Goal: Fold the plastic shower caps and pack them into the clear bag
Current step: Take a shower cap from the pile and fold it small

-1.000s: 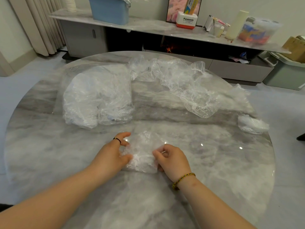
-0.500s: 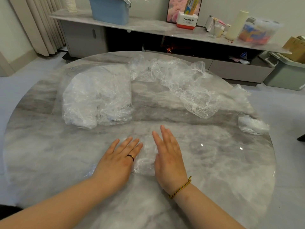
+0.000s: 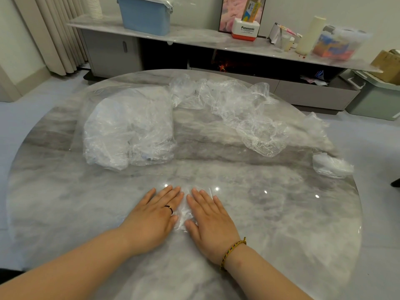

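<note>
Both hands have gone from pinching the plastic with curled fingers, a second ago, to lying flat on it, and since half a second ago they have drawn closer together. Left hand (image 3: 155,215) and right hand (image 3: 211,221) rest palm down side by side, fingers straight and held together, pressing a folded shower cap (image 3: 184,213) against the marble table (image 3: 75,213). Only a narrow crumpled strip of the cap shows in the gap between the two hands; the rest lies under the palms. A dark ring (image 3: 169,208) sits on one finger of the left hand, and a braided bracelet (image 3: 232,253) circles the right wrist. Beyond the hands and to their left lies the clear bag (image 3: 129,131), bulging with white plastic. Beyond them and to their right stretches a heap of loose shower caps (image 3: 249,118), unfolded. Well off to the right of the hands, near the table edge, lies one small crumpled cap (image 3: 331,165).
</note>
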Demonstrator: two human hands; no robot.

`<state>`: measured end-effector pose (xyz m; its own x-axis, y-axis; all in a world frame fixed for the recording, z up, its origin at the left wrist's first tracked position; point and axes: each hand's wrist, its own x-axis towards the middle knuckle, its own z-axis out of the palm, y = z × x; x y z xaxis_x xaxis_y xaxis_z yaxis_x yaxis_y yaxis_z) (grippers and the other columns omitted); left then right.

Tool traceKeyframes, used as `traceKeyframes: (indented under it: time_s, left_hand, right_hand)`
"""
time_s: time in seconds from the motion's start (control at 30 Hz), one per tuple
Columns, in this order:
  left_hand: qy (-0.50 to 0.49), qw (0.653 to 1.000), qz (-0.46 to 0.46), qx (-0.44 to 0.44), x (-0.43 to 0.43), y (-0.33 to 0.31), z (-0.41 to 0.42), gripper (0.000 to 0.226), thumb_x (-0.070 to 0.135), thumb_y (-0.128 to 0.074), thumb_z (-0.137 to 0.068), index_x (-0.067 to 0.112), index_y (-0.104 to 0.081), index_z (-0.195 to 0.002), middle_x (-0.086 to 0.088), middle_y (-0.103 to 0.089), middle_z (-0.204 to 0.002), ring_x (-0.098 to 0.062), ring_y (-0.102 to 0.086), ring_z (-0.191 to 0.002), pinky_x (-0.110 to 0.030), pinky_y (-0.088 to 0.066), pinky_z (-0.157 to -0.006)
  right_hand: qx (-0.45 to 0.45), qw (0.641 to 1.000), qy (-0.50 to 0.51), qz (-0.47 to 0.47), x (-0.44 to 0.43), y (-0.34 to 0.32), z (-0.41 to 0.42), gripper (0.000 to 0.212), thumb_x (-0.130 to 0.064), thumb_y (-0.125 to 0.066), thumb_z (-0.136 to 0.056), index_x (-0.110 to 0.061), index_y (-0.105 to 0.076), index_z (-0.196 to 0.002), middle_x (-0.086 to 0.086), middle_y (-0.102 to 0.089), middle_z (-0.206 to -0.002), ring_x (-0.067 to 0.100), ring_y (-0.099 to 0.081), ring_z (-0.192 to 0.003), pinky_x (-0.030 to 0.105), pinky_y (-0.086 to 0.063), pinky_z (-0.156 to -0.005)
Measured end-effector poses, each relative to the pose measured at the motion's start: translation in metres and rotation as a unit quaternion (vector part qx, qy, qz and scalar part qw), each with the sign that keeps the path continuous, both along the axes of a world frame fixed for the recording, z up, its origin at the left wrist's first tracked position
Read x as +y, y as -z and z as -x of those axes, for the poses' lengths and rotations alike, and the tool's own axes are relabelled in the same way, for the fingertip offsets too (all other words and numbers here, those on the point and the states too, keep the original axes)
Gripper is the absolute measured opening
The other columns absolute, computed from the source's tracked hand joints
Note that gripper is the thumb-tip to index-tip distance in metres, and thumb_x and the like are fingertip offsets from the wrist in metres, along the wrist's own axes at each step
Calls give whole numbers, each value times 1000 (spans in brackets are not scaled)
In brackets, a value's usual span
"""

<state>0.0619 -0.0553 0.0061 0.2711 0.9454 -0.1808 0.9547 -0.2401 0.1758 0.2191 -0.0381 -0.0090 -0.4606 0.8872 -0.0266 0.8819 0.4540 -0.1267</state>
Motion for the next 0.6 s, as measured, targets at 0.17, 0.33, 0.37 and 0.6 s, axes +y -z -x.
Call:
traceKeyframes:
  time_s: [0.17,0.33,0.37,0.6]
  left_hand:
    - [1,1000,9,2,2,-1,-2,103,50,25,-47,19,15,-145,13,33,-131,2,29,-121,-21,19,-102]
    - [-77,996,5,-40,5,-11,-1,74,61,-18,-84,27,-4,-148,10,-14,-153,-7,-10,-140,-19,-8,-109]
    - [-98,994,2,-50,5,-16,-1,71,56,-36,-89,26,-8,-147,9,-22,-149,-10,-18,-138,-20,-13,-108]
    - [-129,984,32,-116,9,-23,3,22,41,-62,-82,28,-46,-87,16,-42,-75,-13,-45,-89,-16,-28,-61]
  right_hand:
    - [-10,1000,-17,2,-1,-1,1,78,-37,5,-97,-25,-71,-103,-8,-67,-113,7,-63,-104,30,-32,-95]
    - [112,993,-27,-32,1,-7,-4,49,-44,-32,-82,-20,-68,-106,2,-64,-119,20,-61,-111,40,-40,-98]
    - [151,988,-14,-35,3,-7,-4,45,-42,-38,-76,-20,-67,-103,5,-65,-115,23,-63,-106,40,-44,-91]
    - [266,962,59,-29,10,-7,-5,49,-40,-47,-69,-15,-56,-110,15,-62,-113,35,-62,-98,34,-40,-82]
